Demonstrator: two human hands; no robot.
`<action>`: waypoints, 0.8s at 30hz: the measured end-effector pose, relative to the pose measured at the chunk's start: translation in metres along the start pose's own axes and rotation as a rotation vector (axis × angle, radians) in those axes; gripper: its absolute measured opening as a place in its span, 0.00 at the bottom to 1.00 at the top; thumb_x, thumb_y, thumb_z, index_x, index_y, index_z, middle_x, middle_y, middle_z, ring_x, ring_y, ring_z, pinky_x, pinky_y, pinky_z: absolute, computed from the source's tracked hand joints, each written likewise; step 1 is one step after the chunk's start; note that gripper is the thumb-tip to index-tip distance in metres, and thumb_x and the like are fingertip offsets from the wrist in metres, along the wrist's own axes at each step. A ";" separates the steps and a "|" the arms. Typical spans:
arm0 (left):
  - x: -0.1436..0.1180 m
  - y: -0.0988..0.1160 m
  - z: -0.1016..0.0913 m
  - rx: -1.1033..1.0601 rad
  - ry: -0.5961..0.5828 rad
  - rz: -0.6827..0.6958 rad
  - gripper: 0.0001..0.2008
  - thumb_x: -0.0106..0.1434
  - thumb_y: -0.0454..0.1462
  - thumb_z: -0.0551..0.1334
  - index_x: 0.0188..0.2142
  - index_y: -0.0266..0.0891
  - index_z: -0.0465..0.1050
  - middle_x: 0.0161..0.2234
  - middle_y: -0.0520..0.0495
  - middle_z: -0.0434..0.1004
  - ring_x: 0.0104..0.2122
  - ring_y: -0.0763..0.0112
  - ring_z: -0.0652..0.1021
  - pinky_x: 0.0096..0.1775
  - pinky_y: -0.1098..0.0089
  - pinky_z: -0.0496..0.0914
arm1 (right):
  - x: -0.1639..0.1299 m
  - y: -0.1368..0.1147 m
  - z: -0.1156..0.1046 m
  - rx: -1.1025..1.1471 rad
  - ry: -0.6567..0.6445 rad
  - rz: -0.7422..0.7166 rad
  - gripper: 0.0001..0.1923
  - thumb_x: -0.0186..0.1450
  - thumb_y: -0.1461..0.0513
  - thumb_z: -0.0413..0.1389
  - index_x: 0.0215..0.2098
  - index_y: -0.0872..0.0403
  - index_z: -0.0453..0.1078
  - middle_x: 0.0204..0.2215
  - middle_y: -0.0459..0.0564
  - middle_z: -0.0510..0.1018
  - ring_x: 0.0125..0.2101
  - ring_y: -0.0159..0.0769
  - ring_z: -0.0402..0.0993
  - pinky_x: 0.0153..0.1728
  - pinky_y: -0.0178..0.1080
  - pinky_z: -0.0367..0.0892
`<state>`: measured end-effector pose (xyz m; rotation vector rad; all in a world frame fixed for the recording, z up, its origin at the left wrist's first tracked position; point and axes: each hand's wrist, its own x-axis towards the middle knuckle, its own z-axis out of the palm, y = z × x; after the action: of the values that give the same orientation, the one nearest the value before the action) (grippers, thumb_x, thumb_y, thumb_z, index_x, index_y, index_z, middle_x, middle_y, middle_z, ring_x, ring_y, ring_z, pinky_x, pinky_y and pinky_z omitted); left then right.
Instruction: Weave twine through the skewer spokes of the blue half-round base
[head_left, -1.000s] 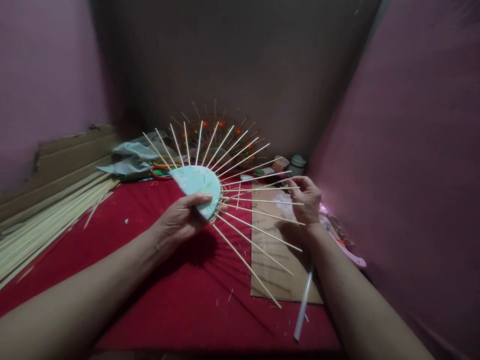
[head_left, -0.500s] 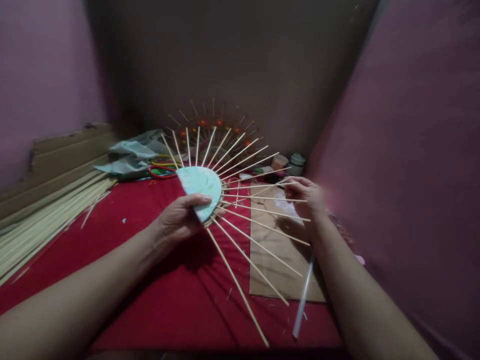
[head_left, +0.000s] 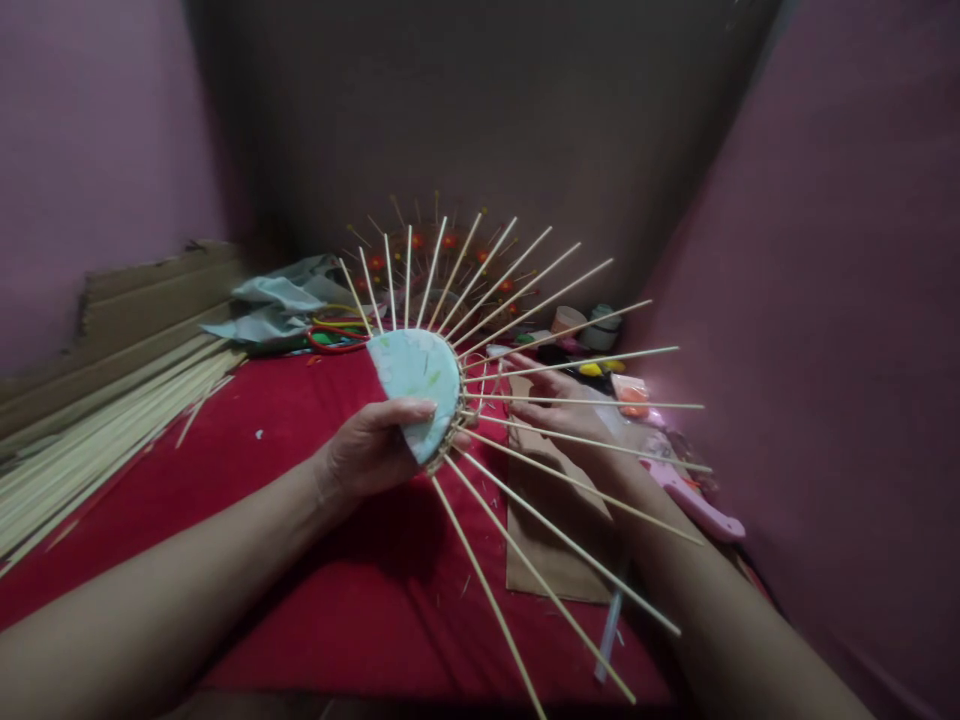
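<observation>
My left hand [head_left: 379, 445] grips a pale blue-green half-round board [head_left: 416, 375], thumb on its face and fingers behind. Thin wooden sticks [head_left: 551, 340] fan out from the board's curved edge, up, right and down. Along that edge runs a narrow woven band [head_left: 448, 442]. Behind the right-hand sticks is my right hand [head_left: 559, 400], its fingers stretched toward the board and apart, partly crossed by the sticks. A thin loose strand [head_left: 482, 385] loops near its fingertips; I cannot see it held.
On the red cloth [head_left: 300, 560] lie a bundle of long sticks [head_left: 142, 430], a cardboard sheet [head_left: 551, 545] and a clear rod [head_left: 609, 635]. Red-handled scissors [head_left: 334, 345], a flower-decorated stick fan [head_left: 450, 245] and small jars [head_left: 600, 325] stand behind. A pink tool [head_left: 697, 505] lies right.
My right hand has moved left from the stick tips to behind the sticks, and its pinch on the strand has opened. The board with its sticks has shifted slightly right in view.
</observation>
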<state>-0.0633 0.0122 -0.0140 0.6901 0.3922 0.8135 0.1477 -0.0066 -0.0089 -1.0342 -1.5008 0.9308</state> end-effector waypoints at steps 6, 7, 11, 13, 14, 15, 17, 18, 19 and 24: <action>0.000 -0.007 0.006 0.004 -0.022 -0.042 0.12 0.50 0.26 0.58 0.35 0.28 0.73 0.29 0.40 0.77 0.27 0.65 0.78 0.32 0.67 0.75 | -0.005 -0.019 0.013 0.347 -0.081 0.041 0.21 0.53 0.61 0.60 0.46 0.45 0.69 0.41 0.45 0.75 0.25 0.29 0.68 0.23 0.33 0.64; 0.000 -0.009 0.006 0.019 -0.034 -0.051 0.12 0.50 0.27 0.58 0.36 0.28 0.73 0.28 0.40 0.77 0.27 0.65 0.78 0.31 0.68 0.75 | -0.005 -0.017 0.015 0.375 -0.080 0.058 0.17 0.54 0.60 0.60 0.42 0.47 0.71 0.36 0.46 0.76 0.22 0.28 0.67 0.21 0.32 0.63; 0.000 -0.011 0.008 0.065 -0.065 -0.063 0.09 0.50 0.28 0.59 0.33 0.29 0.73 0.26 0.40 0.75 0.24 0.65 0.77 0.26 0.70 0.73 | -0.003 -0.003 0.015 0.466 -0.049 0.128 0.10 0.52 0.57 0.62 0.30 0.53 0.73 0.19 0.42 0.71 0.16 0.26 0.62 0.15 0.30 0.58; 0.000 -0.012 0.009 0.059 -0.068 -0.049 0.08 0.50 0.28 0.59 0.32 0.30 0.73 0.24 0.41 0.74 0.23 0.67 0.76 0.25 0.71 0.73 | -0.003 0.001 0.013 0.497 -0.080 0.188 0.11 0.53 0.56 0.61 0.31 0.54 0.73 0.17 0.41 0.70 0.15 0.25 0.61 0.13 0.30 0.57; 0.000 -0.013 0.009 0.056 -0.072 -0.043 0.08 0.50 0.28 0.59 0.32 0.30 0.73 0.24 0.41 0.74 0.22 0.68 0.75 0.25 0.71 0.72 | -0.003 0.002 0.013 0.510 -0.097 0.222 0.11 0.53 0.56 0.61 0.31 0.54 0.73 0.17 0.41 0.69 0.15 0.25 0.61 0.13 0.29 0.56; 0.000 -0.013 0.009 0.052 -0.079 -0.039 0.09 0.49 0.28 0.59 0.32 0.30 0.73 0.24 0.41 0.74 0.22 0.69 0.75 0.25 0.72 0.72 | -0.004 0.002 0.013 0.522 -0.108 0.257 0.10 0.54 0.57 0.61 0.32 0.54 0.73 0.17 0.41 0.69 0.15 0.24 0.61 0.13 0.29 0.56; 0.000 -0.015 0.010 0.053 -0.093 -0.046 0.09 0.49 0.28 0.59 0.32 0.30 0.73 0.26 0.40 0.75 0.23 0.68 0.75 0.24 0.72 0.71 | -0.005 0.000 0.015 0.526 -0.118 0.317 0.09 0.54 0.58 0.61 0.31 0.54 0.72 0.17 0.40 0.69 0.15 0.23 0.61 0.13 0.28 0.56; 0.000 -0.016 0.010 0.052 -0.097 -0.050 0.09 0.49 0.28 0.59 0.32 0.30 0.73 0.26 0.40 0.75 0.24 0.68 0.75 0.25 0.72 0.71 | -0.005 -0.002 0.017 0.516 -0.125 0.337 0.08 0.53 0.59 0.61 0.30 0.54 0.72 0.17 0.41 0.69 0.15 0.23 0.61 0.14 0.28 0.56; 0.000 -0.017 0.010 0.049 -0.096 -0.054 0.10 0.49 0.28 0.59 0.33 0.30 0.73 0.27 0.40 0.76 0.25 0.67 0.76 0.26 0.71 0.72 | -0.006 -0.003 0.020 0.498 -0.132 0.351 0.08 0.52 0.59 0.62 0.29 0.55 0.72 0.17 0.41 0.70 0.16 0.23 0.62 0.14 0.28 0.57; 0.001 -0.023 0.011 0.044 -0.068 -0.067 0.10 0.47 0.27 0.61 0.32 0.29 0.74 0.27 0.41 0.76 0.26 0.69 0.76 0.33 0.71 0.72 | -0.008 -0.007 0.035 0.408 -0.054 0.291 0.11 0.51 0.57 0.62 0.29 0.54 0.72 0.17 0.43 0.71 0.17 0.27 0.65 0.18 0.31 0.62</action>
<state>-0.0445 -0.0028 -0.0226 0.7404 0.3706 0.7175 0.1131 -0.0179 -0.0098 -0.9413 -1.1508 1.4131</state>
